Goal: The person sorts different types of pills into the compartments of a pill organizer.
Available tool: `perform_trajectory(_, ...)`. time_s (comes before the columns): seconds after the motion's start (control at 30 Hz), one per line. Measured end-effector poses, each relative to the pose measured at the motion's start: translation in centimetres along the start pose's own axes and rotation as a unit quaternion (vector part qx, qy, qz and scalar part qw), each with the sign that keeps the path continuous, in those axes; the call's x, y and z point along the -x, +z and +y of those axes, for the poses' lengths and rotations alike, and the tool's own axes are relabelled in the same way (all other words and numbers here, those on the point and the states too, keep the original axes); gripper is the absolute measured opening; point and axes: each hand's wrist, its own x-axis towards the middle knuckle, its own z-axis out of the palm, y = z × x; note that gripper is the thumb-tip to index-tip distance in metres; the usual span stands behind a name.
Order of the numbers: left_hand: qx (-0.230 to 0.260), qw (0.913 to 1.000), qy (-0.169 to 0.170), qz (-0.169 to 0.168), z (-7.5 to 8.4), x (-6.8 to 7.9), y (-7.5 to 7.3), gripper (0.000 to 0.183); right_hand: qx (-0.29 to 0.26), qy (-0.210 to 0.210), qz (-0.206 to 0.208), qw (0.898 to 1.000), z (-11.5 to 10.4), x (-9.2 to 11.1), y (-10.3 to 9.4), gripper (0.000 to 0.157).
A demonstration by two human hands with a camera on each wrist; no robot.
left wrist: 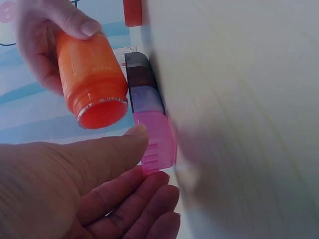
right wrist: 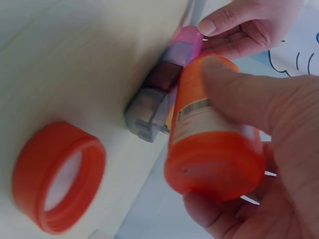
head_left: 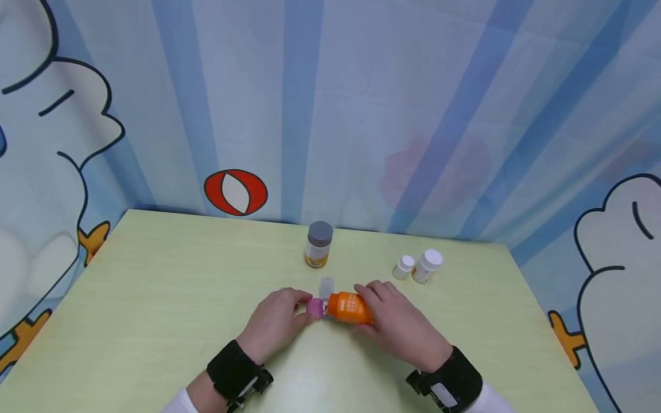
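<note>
My right hand (head_left: 400,324) grips an orange pill bottle (head_left: 350,308) tipped on its side, its uncapped mouth toward the left. A small pill organizer (left wrist: 155,137) lies on the table, with pink, lavender, dark red and grey compartments. At its pink end, my left hand (head_left: 273,321) pinches it between thumb and fingers. A clear lid (head_left: 326,286) stands open beside the bottle's mouth in the head view, where the bottle hides most of the organizer. The orange cap (right wrist: 30,181) sits on the table near the bottle's base in the right wrist view.
A grey-lidded bottle (head_left: 318,245) stands farther back on the pale table (head_left: 170,275). Back right are two white bottles, a small one (head_left: 403,267) and a larger one (head_left: 427,266). A printed curtain (head_left: 341,115) hangs along the table's rear edge.
</note>
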Motion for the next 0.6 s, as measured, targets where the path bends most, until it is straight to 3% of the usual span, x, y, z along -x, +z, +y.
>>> perform_trajectory(0.17, 0.0, 0.9999, -0.01, -0.006, 0.1, 0.1, 0.1, 0.036, -0.003, 0.023, -0.005, 1.0, 0.2, 0.5, 0.4, 0.068)
perform_trajectory(0.3, -0.003, 0.9999, -0.014, -0.009, 0.1, 0.0, 0.1, 0.036, -0.066, 0.067, -0.006, 0.996, 0.2, 0.8, 0.5, 0.066)
perform_trajectory(0.43, -0.002, 0.9998, -0.015, -0.009, 0.0, 0.0, 0.0, 0.037, -0.179, 0.086, -0.011, 0.98, -0.2, 1.1, 0.3, 0.059)
perform_trajectory(0.6, 0.001, 0.9998, -0.016, -0.006, 0.1, -0.1, 0.1, 0.037, -0.292, 0.052, -0.041, 0.954, -1.2, 1.9, 0.8, 0.06)
